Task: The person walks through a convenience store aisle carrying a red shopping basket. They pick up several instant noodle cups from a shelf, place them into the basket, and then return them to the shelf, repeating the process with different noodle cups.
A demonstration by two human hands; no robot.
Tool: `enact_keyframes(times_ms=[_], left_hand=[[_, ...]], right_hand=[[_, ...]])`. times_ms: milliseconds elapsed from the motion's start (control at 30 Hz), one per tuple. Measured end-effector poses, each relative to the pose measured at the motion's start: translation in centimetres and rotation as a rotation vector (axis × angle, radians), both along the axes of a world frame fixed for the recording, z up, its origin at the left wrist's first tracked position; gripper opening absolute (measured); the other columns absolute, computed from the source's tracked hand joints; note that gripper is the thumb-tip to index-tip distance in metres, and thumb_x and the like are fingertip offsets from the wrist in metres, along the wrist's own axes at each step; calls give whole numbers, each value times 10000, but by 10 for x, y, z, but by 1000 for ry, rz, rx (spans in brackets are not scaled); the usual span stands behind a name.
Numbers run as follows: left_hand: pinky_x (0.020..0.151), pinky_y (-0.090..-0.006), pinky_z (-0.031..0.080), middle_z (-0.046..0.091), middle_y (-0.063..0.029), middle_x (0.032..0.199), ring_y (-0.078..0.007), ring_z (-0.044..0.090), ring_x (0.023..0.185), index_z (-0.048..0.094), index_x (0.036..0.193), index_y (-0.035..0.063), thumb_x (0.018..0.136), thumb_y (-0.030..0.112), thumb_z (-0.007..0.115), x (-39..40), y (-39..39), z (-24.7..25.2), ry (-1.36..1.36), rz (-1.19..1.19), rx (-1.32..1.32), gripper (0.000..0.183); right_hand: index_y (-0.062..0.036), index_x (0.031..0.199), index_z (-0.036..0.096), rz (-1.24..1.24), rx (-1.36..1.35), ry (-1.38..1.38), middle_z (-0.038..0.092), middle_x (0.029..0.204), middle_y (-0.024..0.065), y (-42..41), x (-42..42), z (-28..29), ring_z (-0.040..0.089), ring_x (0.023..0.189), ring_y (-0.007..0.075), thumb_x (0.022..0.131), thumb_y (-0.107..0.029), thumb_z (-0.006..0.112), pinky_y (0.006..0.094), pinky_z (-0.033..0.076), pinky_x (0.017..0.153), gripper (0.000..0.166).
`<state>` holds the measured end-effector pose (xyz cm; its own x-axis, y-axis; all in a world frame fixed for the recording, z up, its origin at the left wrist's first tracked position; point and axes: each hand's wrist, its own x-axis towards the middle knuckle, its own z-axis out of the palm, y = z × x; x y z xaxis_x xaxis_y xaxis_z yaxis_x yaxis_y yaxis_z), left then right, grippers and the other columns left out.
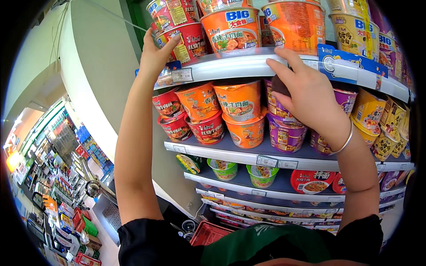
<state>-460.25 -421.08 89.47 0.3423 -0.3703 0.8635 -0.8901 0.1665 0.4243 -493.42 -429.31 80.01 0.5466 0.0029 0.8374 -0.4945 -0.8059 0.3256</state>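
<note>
My left hand [155, 55] is raised to the left end of the top shelf [229, 66], thumb and fingers spread apart. Its thumb overlaps the front of a red instant-noodle tub [186, 43], the lower one of a stack; whether the hand presses on it is unclear. My right hand [306, 88], with a bangle at the wrist, is at that shelf's front edge. A dark object [280, 85] shows between its thumb and fingers, partly hidden. Just above its fingertips stands a large orange noodle tub [296, 28]; another orange tub [231, 31] stands to the left.
Stacked orange noodle tubs [238, 103] and purple tubs [288, 134] fill the shelf below. Lower shelves hold green tubs [263, 176] and red-lidded bowls [313, 181]. A blue promotional strip [352, 66] runs along the top shelf edge. A red plastic basket [211, 232] is low down by the wall.
</note>
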Motion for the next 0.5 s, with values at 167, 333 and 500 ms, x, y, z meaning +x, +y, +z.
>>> enact_keyframes(times_ms=[167, 333, 500], left_hand=[[896, -382, 503, 494, -244, 1259, -288, 584, 1091, 173, 1415, -64, 687, 512, 817, 20, -30, 13, 173, -81, 70, 1129], [808, -363, 553, 528, -244, 1171, -272, 627, 993, 213, 1356, -93, 636, 434, 877, 9, -37, 9, 239, -89, 18, 1112], [718, -316, 560, 586, -206, 1105, -240, 659, 880, 310, 1300, -75, 566, 483, 897, 32, -34, 15, 221, -38, -127, 1093]], right_hand=[[-63, 1233, 539, 50, -71, -13, 505, 1296, 120, -10, 0, -6, 639, 950, 261, 709, -200, 779, 347, 531, 785, 593], [-61, 1250, 536, 60, -83, -20, 512, 1297, 108, -12, -3, -8, 630, 977, 259, 698, -184, 785, 338, 527, 809, 618], [-62, 1251, 538, 67, -89, -27, 513, 1309, 96, -15, -1, -9, 627, 989, 256, 699, -180, 780, 335, 526, 822, 614]])
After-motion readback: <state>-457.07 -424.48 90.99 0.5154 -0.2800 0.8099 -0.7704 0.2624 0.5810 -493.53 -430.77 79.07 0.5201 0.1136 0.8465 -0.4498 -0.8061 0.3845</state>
